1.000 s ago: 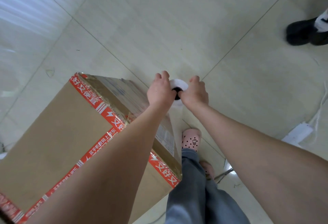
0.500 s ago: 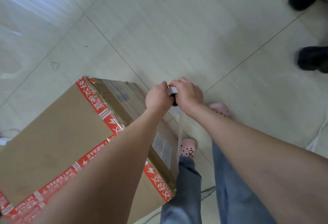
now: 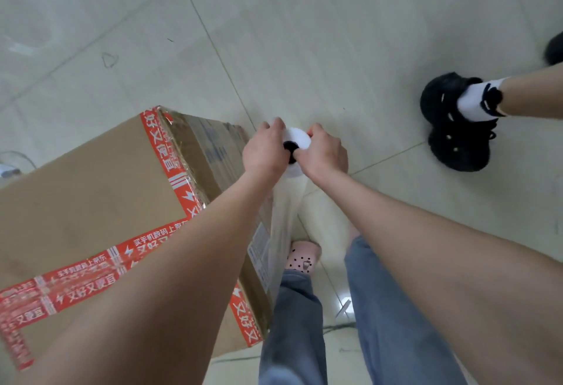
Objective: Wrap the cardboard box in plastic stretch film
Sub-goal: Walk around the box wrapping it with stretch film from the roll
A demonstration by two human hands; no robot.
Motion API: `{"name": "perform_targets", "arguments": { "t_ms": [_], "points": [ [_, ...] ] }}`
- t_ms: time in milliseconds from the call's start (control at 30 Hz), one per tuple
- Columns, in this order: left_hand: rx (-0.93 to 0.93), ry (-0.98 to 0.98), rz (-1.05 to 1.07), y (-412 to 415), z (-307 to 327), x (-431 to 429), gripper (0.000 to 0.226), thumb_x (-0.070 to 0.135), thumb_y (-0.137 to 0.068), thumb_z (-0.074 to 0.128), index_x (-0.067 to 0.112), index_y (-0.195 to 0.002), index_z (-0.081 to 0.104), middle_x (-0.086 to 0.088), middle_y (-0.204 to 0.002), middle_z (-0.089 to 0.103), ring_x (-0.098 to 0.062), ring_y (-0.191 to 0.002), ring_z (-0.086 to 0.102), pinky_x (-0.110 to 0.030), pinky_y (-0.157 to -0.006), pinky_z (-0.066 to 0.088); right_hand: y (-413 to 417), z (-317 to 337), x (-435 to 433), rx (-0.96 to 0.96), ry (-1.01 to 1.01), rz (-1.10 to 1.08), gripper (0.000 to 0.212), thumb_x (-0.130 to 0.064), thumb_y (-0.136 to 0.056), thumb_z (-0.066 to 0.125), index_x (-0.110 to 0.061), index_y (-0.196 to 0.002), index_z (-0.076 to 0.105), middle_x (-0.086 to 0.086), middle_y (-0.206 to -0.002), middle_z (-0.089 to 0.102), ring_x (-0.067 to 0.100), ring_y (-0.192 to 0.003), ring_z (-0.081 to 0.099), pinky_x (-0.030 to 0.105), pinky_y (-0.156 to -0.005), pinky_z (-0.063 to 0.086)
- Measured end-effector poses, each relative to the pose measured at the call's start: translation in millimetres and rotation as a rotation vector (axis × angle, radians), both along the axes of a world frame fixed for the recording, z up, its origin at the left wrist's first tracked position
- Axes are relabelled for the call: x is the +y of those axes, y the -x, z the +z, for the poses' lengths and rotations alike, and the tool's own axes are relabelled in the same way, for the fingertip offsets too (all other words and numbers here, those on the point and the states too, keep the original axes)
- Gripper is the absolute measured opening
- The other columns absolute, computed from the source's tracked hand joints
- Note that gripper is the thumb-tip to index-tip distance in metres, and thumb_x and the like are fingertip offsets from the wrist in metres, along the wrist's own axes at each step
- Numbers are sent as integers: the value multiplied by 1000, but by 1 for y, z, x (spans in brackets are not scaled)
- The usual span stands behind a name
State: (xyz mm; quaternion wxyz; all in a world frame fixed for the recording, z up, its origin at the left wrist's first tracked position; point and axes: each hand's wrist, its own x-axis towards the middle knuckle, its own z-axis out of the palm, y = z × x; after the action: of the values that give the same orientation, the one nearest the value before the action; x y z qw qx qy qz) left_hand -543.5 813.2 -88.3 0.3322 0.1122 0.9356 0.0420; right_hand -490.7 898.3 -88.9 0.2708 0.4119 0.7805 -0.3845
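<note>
Between both sets of fingers: stretch film roll (image 3: 297, 140), upright, top end showing. Left hand (image 3: 264, 155) and right hand (image 3: 323, 153) curled closed round it. Cardboard box (image 3: 91, 201) just left of fingers, film sheet (image 3: 281, 226) trailing down its side.

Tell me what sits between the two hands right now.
In the head view, the white top end of the stretch film roll, with its dark core hole, sits between the left hand and right hand, both gripping it.

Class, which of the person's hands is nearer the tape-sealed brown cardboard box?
Left. The left hand grips the white stretch-film roll beside the tape-sealed brown cardboard box; the right hand grips the roll's far side.
</note>
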Motion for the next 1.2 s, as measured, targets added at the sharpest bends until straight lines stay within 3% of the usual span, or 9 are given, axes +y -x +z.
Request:
{"name": "perform_targets", "arguments": {
  "t_ms": [133,400,533,667,800,967,1100,1200],
  "points": [
    [8,12,-95,13,-1,2,32,18,-85,55,16,-117,53,-7,-113,56,-31,-100,58,-32,-69,39,10,1,4,60,-62,196,34,-19,-84,57,-25,-118,57,8,-109,66,30,-101,60,29,-73,41],
    [38,-42,288,14,3,5,27,24,-83,58,7,-103,55,-10,-105,59,-30,-95,57,-30,-67,35,40,7,18,155,-223,530,39,-13,-91,47,-31,-125,54,1,-125,53,29,-105,58,31,-72,39],
    [81,-10,407,28,7,1,31,27,-83,61,7,-106,55,-10,-110,59,-31,-98,58,-32,-69,39,51,4,11,126,-221,400,36,-17,-90,54,-26,-124,48,2,-124,47,25,-109,52,31,-69,35],
    [123,-24,219,36,13,3,30,14,-85,56,9,-114,49,-9,-116,49,-28,-94,56,-33,-63,39,65,4,13,91,-149,342,23,-17,-93,45,-24,-114,50,3,-111,50,26,-101,53,31,-68,31],
    [156,-40,117,40,10,16,29,11,-86,57,11,-114,49,-8,-112,48,-27,-97,52,-34,-61,36,70,-2,27,76,-115,282,23,-27,-96,37,-23,-110,55,-4,-80,43,26,-93,55,27,-59,25],
    [104,9,70,55,7,17,27,18,-86,56,15,-113,52,-8,-108,52,-29,-95,57,-34,-63,37,80,10,29,137,-186,617,32,-12,-88,47,-25,-117,52,5,-114,48,31,-99,53,32,-69,37],
    [69,20,160,64,4,5,31,25,-84,57,9,-110,51,-11,-110,56,-31,-101,57,-32,-68,36,92,7,24,248,-120,758,42,-10,-87,54,-32,-123,54,1,-123,47,26,-112,48,34,-76,44],
    [53,17,206,68,2,4,37,29,-85,60,8,-113,48,-10,-112,56,-30,-101,57,-33,-68,37,97,2,22,164,-143,582,48,-18,-86,60,-28,-131,44,1,-131,43,25,-114,50,31,-73,38]
  ]
}}
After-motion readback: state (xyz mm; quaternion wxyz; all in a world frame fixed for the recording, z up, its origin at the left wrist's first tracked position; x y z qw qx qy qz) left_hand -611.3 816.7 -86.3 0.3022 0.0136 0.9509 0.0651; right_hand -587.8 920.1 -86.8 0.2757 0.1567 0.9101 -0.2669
